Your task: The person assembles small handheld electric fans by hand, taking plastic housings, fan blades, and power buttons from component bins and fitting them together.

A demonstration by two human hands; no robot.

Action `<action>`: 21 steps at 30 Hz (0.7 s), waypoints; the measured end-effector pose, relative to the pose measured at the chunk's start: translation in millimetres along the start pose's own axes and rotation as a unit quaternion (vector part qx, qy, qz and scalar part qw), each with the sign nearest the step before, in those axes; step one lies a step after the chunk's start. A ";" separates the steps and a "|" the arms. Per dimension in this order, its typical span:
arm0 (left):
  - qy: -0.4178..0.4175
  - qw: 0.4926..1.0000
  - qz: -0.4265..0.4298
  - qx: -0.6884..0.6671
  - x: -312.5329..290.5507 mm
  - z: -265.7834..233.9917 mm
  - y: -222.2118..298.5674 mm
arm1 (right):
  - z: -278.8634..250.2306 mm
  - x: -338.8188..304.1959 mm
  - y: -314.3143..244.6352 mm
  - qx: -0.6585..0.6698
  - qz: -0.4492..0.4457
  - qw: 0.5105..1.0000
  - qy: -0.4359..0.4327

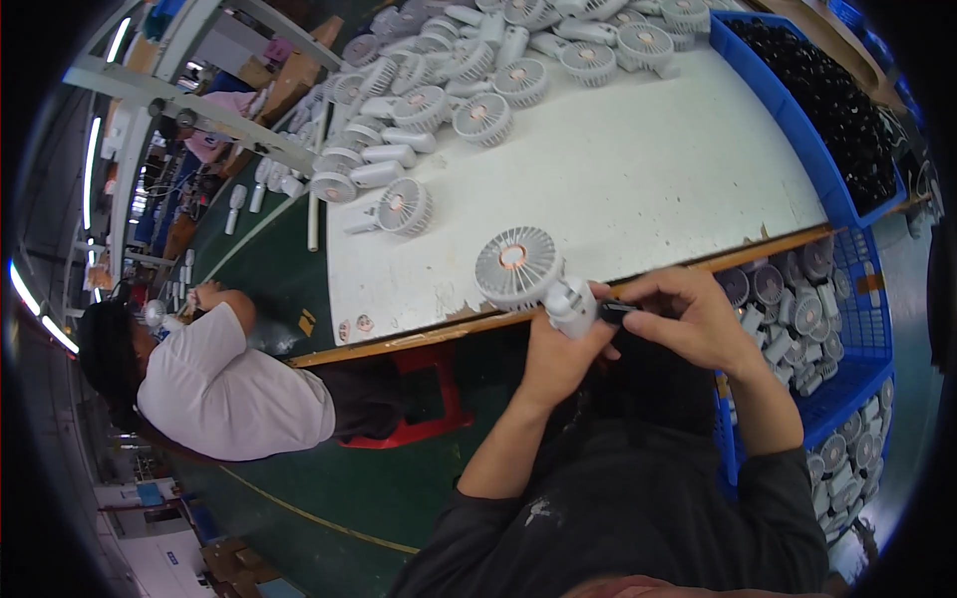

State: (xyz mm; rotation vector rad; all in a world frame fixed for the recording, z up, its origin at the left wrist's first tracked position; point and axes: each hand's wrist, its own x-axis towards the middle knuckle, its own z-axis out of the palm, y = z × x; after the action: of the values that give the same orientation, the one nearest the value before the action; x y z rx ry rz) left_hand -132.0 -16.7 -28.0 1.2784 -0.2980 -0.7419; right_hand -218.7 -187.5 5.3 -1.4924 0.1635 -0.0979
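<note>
My left hand (560,361) is closed round the short handle of a white handheld fan (516,267), held just over the table's near edge. The fan's round grille points up and to the left, with a copper-coloured ring at its centre. At the handle's lower end, a small black part (614,311) sits between the fingertips of my right hand (698,317). It touches or nearly touches the handle; exactly how they meet is hidden by my fingers.
Many white fans (482,120) lie heaped across the far side of the white table (638,169). A blue bin (788,110) of small black parts stands at the far right. Blue crates (869,299) of fans are by my right arm. A co-worker (234,389) sits left on a red stool (449,394).
</note>
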 end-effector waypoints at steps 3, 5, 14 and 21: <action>-0.139 0.984 -0.071 -0.084 -0.3 -10.7 10.7 | -4.4 17.0 -14.9 -0.272 -0.254 0.928 -0.005; -0.164 0.976 -0.087 -0.115 -5.7 -10.4 12.0 | 3.5 27.6 -20.2 -0.297 -0.296 0.907 -0.029; -0.146 0.955 -0.064 -0.249 -6.5 -2.4 4.3 | 20.0 28.2 -14.8 -0.420 -0.306 0.854 -0.027; -0.045 0.958 -0.042 -0.280 -6.2 15.4 1.0 | 33.3 14.7 -13.0 -0.446 -0.241 0.862 0.017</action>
State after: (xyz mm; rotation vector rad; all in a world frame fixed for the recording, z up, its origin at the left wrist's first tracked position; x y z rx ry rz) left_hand -145.3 -24.2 -21.4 0.7234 -0.0919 -0.8828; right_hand -198.1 -158.2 19.9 -2.4416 -0.1767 -0.5085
